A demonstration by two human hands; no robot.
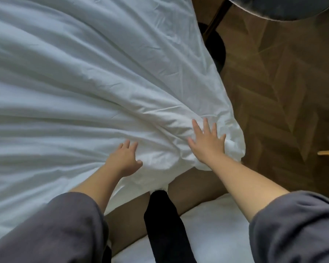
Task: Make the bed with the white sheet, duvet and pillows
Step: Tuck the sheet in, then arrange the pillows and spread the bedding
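— Duvet (84, 82)?
— White, creased, spread wide; its corner is bunched at the near edge, beside the wood floor (283, 92).
— Left hand (124, 159)?
— Palm down on the duvet, fingers open, gripping nothing.
— Right hand (207, 143)?
— Flat on the bunched corner, fingers spread, gripping nothing.

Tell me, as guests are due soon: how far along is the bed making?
Done: the white bedding is spread over the bed. In hand: the left hand and right hand press flat on its bunched corner. Still to do: long folds run toward that corner and need smoothing, and no pillow lies on the part of the bed in view.
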